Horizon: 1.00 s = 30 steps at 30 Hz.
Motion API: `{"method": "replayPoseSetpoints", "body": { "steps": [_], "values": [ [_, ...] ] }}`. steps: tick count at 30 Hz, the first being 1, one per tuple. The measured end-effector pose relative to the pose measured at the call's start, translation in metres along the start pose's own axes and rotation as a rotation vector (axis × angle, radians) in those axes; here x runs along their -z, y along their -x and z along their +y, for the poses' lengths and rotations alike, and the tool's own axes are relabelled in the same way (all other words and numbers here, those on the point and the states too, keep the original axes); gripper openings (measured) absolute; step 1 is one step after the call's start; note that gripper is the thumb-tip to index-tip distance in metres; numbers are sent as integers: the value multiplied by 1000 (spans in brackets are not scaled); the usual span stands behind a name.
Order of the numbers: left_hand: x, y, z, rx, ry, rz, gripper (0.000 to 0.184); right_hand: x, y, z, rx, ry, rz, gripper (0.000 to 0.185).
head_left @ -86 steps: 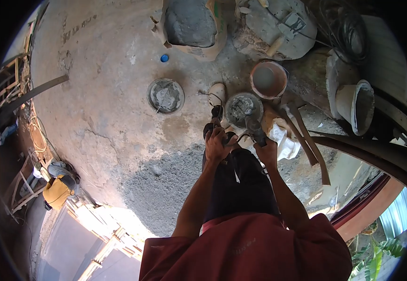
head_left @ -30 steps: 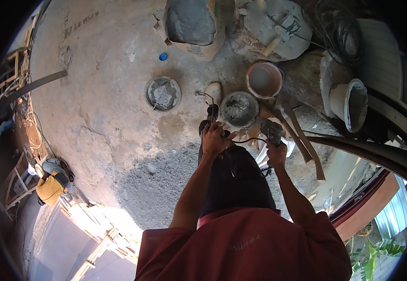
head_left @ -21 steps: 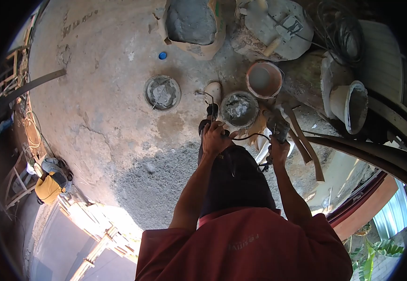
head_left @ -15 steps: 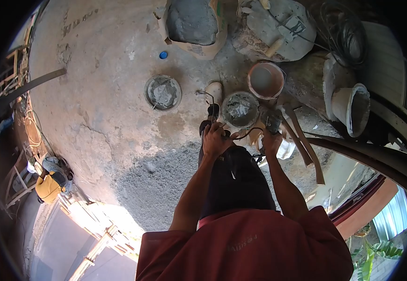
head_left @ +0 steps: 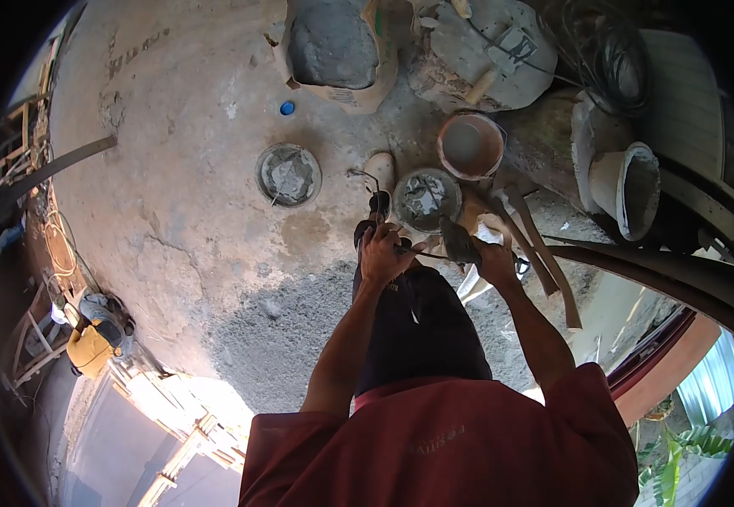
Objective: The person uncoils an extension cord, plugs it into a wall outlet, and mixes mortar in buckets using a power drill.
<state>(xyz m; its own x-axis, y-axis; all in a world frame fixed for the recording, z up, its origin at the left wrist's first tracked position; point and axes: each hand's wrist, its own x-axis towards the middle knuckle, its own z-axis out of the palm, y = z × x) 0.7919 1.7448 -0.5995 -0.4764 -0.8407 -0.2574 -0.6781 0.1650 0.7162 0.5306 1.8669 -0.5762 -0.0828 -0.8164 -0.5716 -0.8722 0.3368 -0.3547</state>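
Observation:
My left hand (head_left: 383, 255) is closed around a black cable (head_left: 422, 253) in front of my left thigh. A thin bent metal rod (head_left: 375, 181) shows just ahead of it, over my shoe; I cannot tell whether the hand grips it too. My right hand (head_left: 495, 263) grips a dark, tapered power drill (head_left: 458, 243), its narrow end pointing towards a round bucket (head_left: 453, 185) of grey, wet-looking mix between my feet. The drill's tip is hard to make out. A second bucket (head_left: 260, 171) with pale grey mix stands further left on the concrete floor.
A reddish bucket (head_left: 494, 142) of murky liquid stands ahead on the right. Beyond are an open cement bag (head_left: 358, 99), a stump-like block (head_left: 519, 84), coiled cable (head_left: 612, 59) and a tilted pale bucket (head_left: 601, 184). Curved wooden pieces (head_left: 544, 253) lean beside my right hand.
My right hand has swung the drill inward to the left, and its narrow end has come round towards the near bucket. My left hand stays nearly where it was. The view has shifted slightly.

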Motion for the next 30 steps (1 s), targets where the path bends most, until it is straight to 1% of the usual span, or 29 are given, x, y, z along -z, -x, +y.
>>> {"method": "replayPoseSetpoints", "body": {
  "steps": [2, 3, 4, 6, 7, 8, 10, 12, 14, 16, 18, 20, 22, 23, 24, 26, 27, 28, 30],
  "values": [
    [2, 5, 4, -28, -9, -25, 52, -4, 11, 1, -17, 89, -43, 42],
    [-1, 6, 5, -5, -4, -6, 52, -5, 14, -6, -74, -26, 44, 24],
    [-1, 5, 6, 18, 0, 16, 53, -6, 14, -14, -74, -28, 45, 24],
    [-2, 4, -2, 28, 24, 17, 54, -7, 12, -31, -273, -340, 200, 26],
    [-3, 6, -6, 32, 56, 13, 54, -5, 9, -38, -298, -399, 250, 38],
    [-5, 9, -8, 34, 57, 9, 54, -1, 10, -43, -302, -399, 247, 38],
    [-2, 12, -9, 9, 51, 89, 54, 22, 13, -58, -388, -397, 228, 35],
    [-2, 10, -15, -11, 67, 110, 54, 38, 22, -67, -377, -392, 238, 33],
    [-8, 15, -17, -22, 90, 127, 54, 42, 33, -66, -363, -457, 253, 26],
    [-4, 13, -15, 8, 86, 114, 53, 39, 37, -65, -370, -466, 231, 29],
    [1, 15, -16, 24, 88, 107, 53, 31, 40, -69, -488, -432, 163, 33],
    [1, 19, -15, 46, 94, 90, 53, 13, 36, -72, -460, -435, 161, 33],
    [1, 21, -15, 8, 73, 155, 53, -23, 21, -69, -449, -344, 192, 33],
    [0, 26, -13, 12, 72, 152, 53, -33, 7, -73, -433, -328, 237, 29],
    [0, 28, -11, 20, 85, 147, 52, -43, 1, -71, -429, -332, 240, 29],
    [2, 18, -10, 18, 104, 146, 51, -60, -11, -61, -462, -397, 464, 28],
    [5, 22, -7, 38, 89, 124, 48, -57, -15, -54, -626, -595, 332, 26],
    [7, 25, -6, 52, 70, 107, 46, -28, -15, -67, -716, -758, 298, 24],
    [8, 20, -9, 47, 54, 125, 46, -36, -24, -50, -853, -1020, 336, 25]
  ]
}}
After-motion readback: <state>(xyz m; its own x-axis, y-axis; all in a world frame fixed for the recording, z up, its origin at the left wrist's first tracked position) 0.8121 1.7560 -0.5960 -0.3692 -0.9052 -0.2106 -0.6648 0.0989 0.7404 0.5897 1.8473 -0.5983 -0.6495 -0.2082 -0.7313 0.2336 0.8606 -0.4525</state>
